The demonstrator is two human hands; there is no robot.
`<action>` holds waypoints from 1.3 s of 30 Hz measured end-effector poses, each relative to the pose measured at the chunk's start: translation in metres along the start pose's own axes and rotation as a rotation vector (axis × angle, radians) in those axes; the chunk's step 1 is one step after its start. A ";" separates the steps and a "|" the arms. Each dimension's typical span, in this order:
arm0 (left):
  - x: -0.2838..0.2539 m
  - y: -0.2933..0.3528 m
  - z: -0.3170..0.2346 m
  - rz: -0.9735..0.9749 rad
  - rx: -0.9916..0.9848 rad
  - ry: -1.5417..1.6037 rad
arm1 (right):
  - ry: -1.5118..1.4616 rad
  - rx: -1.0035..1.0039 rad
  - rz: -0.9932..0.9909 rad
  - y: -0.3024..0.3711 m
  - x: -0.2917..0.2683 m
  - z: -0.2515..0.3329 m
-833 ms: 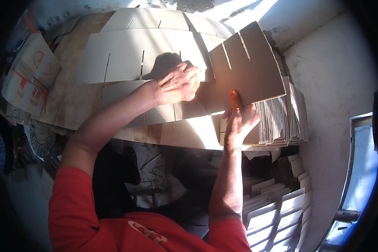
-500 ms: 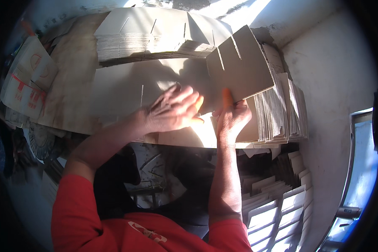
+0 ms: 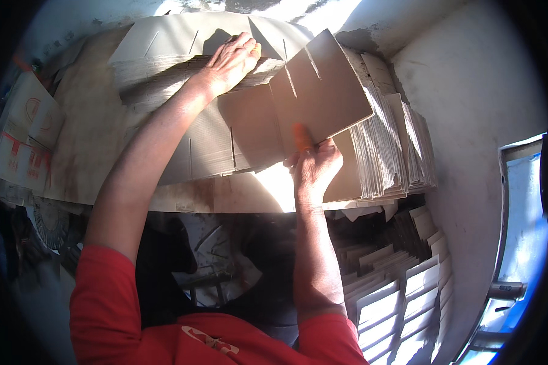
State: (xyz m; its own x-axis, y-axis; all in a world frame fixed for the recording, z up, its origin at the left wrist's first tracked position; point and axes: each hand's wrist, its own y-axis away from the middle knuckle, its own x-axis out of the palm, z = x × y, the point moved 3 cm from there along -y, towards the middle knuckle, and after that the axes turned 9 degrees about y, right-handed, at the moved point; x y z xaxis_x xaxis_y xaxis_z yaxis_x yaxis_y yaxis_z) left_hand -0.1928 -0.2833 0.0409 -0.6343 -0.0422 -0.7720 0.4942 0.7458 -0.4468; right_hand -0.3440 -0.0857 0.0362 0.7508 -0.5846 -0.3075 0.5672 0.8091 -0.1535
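Note:
My right hand point(image 3: 316, 167) grips a slotted brown cardboard sheet point(image 3: 326, 85), its orange-covered thumb pressed on the near edge. The sheet's right panel is tilted up, and its left part point(image 3: 249, 125) reaches away to the left, lower down. Farther back, a stack of slotted cardboard sheets point(image 3: 158, 48) lies along the table's far side. My left hand point(image 3: 231, 64) is at the top of this stack, palm down, with fingers loosely bent and an orange cover on one digit. Its fingertips are partly hidden, and I see no sheet lifted by it.
Cardboard pieces point(image 3: 383, 143) stand packed on edge at the table's right end. Below them are more stacked cardboard pieces point(image 3: 377, 304). A white box with red print point(image 3: 24, 146) sits at the far left. The wooden table point(image 3: 85, 121) has a curved-looking front edge; a wall point(image 3: 462, 121) rises at right.
My left hand has moved from near the right hand up and away to the far stack. The sheet in my right hand has shifted slightly left, with its left part now angled up.

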 end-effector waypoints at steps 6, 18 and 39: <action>0.002 0.011 0.001 -0.118 0.435 -0.290 | -0.123 -0.039 -0.028 0.004 0.004 0.000; -0.014 0.008 0.000 -0.166 0.384 -0.012 | -0.107 -0.070 -0.009 0.003 -0.001 0.002; -0.010 0.121 -0.113 -0.093 0.744 -0.078 | 0.007 -0.130 -0.062 0.005 -0.001 0.010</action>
State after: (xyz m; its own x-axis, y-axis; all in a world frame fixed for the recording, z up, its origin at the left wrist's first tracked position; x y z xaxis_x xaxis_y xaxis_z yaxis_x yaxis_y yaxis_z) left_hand -0.1938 -0.1178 0.0454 -0.6628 -0.1508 -0.7334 0.7293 0.0916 -0.6780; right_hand -0.3386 -0.0820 0.0447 0.7127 -0.6338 -0.3004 0.5635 0.7725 -0.2929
